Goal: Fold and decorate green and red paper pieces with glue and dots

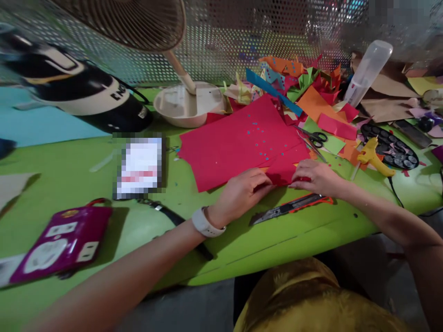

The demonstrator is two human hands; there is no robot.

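left hand and right hand pinch a red strip at either end, a cutter lying just beside them on a green table.

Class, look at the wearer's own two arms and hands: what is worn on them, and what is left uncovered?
The left hand is ungloved, with a pale, smooth band, like a watch strap, around its wrist. The right hand is ungloved too, and nothing shows on its wrist. No sleeve shows on either forearm.
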